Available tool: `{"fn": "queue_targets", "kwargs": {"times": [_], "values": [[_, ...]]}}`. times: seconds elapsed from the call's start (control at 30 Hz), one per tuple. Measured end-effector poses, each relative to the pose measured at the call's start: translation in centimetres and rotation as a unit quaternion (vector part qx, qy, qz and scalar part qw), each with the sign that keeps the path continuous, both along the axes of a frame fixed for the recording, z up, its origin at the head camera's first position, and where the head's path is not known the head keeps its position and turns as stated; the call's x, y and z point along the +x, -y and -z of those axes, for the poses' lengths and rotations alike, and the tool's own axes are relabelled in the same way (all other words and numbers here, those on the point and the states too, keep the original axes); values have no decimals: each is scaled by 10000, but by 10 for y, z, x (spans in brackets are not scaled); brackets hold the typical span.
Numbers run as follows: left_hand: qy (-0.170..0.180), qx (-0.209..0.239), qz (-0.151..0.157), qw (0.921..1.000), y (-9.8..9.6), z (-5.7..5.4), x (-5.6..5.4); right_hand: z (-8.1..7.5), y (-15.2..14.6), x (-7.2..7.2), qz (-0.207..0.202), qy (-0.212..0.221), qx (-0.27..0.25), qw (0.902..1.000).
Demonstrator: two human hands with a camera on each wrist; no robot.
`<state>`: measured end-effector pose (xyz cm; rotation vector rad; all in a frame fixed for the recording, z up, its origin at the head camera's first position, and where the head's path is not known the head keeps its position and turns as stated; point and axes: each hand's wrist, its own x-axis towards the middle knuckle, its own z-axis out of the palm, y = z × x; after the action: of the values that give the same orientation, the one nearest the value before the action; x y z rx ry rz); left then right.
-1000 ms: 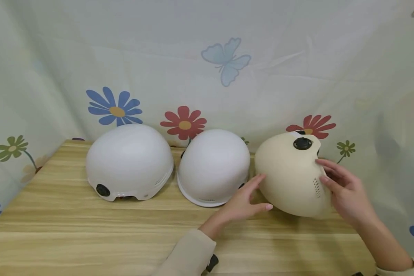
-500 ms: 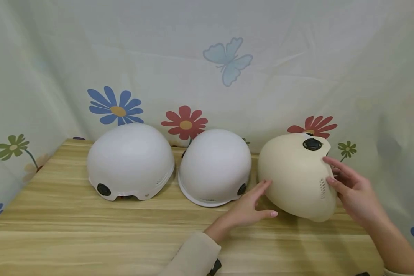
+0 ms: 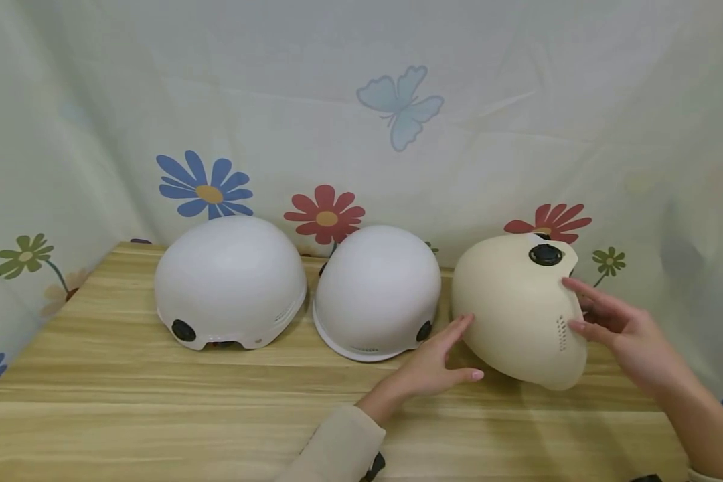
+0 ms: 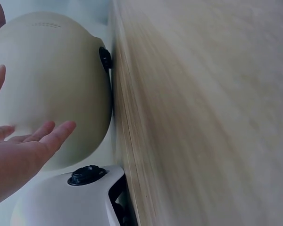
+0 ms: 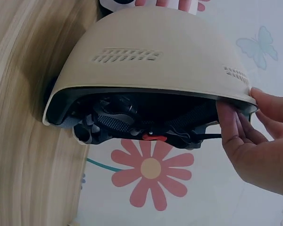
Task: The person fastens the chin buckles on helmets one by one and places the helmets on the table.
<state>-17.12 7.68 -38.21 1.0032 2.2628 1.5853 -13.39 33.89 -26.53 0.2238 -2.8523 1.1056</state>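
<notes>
A beige helmet (image 3: 512,308) lies tipped on its side at the right, its open underside turned toward my right hand (image 3: 632,335). That hand grips the rim, some fingers tucked inside the shell and others against the outside. Black padding, straps and a red buckle piece (image 5: 154,137) show inside it in the right wrist view. My left hand (image 3: 430,365) is spread by the crown, its straight fingertips right at the shell and the thumb apart. Beside that hand stands a white helmet (image 3: 376,294), rim down, with a black round vent (image 3: 424,331).
Another white helmet (image 3: 229,281) stands rim down at the left of the row. All are on a wood-grain table (image 3: 175,415) against a curtain (image 3: 265,87) printed with flowers and a butterfly. A small black object (image 3: 646,478) shows at the bottom right edge.
The beige helmet has shifted a little right and slightly toward me, with both hands moving along with it. Its gap to the middle white helmet has widened. The white helmets stayed put.
</notes>
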Motion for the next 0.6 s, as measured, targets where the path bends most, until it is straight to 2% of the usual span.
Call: {"fn": "queue_targets", "kwargs": {"times": [0.27, 0.43, 0.6], "values": [[-133, -171, 12, 9998, 2, 0, 1, -2, 2, 2, 0, -333, 286, 9990], [-290, -303, 45, 9991, 2, -2, 1, -1, -2, 2, 124, -403, 103, 9991], [-261, -201, 91, 9994, 2, -6, -1, 1, -8, 3, 228, -427, -163, 9987]]}}
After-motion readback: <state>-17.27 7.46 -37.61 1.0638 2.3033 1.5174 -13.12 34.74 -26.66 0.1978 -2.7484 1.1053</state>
